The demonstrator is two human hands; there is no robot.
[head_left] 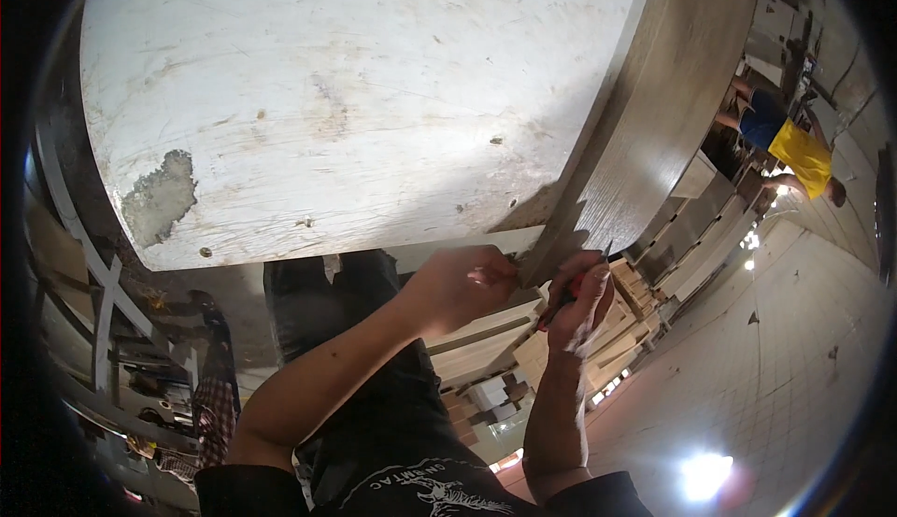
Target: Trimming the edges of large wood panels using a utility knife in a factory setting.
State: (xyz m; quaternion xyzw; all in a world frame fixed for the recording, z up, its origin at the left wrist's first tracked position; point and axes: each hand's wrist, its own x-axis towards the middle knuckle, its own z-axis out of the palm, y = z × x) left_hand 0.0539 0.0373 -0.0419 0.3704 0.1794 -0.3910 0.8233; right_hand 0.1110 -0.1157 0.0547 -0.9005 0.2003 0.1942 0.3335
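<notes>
A long grey-brown wood-grain board (645,115) lies along the right side of a worn white tabletop (355,97), its near end pointing toward me. My right hand (581,302) is wrapped round a red-handled knife (575,285) beside that end. The dark pointed tip sticks up past the fingers. My left hand (462,285) is closed in a pinch at the board's near corner, just left of the right hand. Whatever lies between its fingertips is too small or hidden to name.
Stacked boards (467,344) and pale wooden pieces (631,311) stand beyond my hands. A person in a yellow shirt (802,157) is at the far right. Another in a checked shirt (217,405) is at the lower left, near a metal frame (107,302).
</notes>
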